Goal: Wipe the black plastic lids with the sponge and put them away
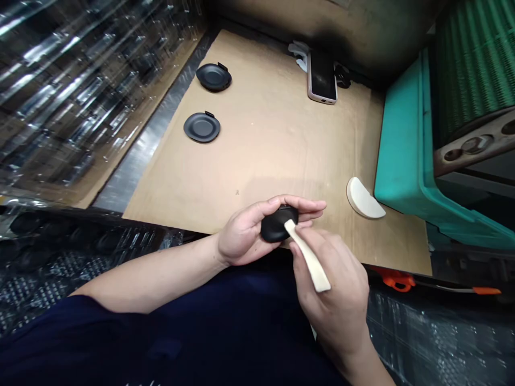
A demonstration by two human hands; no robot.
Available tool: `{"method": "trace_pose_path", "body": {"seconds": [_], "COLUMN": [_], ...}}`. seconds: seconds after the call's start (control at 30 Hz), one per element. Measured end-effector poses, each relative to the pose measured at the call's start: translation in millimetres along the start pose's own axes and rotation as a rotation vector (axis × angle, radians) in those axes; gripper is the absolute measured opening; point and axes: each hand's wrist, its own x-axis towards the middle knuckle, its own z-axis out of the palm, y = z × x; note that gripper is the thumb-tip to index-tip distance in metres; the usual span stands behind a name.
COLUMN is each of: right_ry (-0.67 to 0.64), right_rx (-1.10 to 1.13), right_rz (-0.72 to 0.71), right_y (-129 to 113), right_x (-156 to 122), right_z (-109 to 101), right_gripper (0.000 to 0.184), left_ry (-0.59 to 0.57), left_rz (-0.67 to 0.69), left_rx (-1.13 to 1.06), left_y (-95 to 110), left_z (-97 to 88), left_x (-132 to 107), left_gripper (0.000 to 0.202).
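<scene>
My left hand is closed round a small black rounded case, held at the near edge of the cardboard-covered table. My right hand grips a cream-coloured flat stick. The stick's tip rests against the black case. Two black round lids lie apart on the far left of the cardboard.
A phone lies face up at the back of the table. A white half-round piece sits at the right, beside a teal crate. Clear plastic trays are stacked at the left. An orange-handled tool lies below the table's edge.
</scene>
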Motion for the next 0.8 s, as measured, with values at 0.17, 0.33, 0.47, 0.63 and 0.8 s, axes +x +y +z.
{"method": "trace_pose_path", "body": {"seconds": [0.17,0.33,0.47,0.63,0.8], "right_ry": [-0.066,0.096,-0.068,0.086,0.02], "right_rx": [0.202,0.064,0.133,0.357,0.431], "right_rz": [-0.03,0.004,0.109,0.012,-0.02], "right_y": [-2,3,-5,-3,5], "right_x": [4,4,0,0,0], "right_z": [0,5,1,15,20], "right_gripper": [0.037,0.036,0.03,0.042,0.046], "left_ry": [-0.003,0.013,0.029,0.036,0.011], "left_rz": [-0.027,-0.037,0.011,-0.018,-0.033], "left_rx": [0.038,0.03,0.018,-0.036,-0.032], "left_y": [0,-1,-1,2,5], "left_z": [2.1,0.9,1.7,5.0,2.9], "left_x": [0,-1,0,2,2], "left_gripper": [0.048,0.044,0.043,0.053,0.07]}}
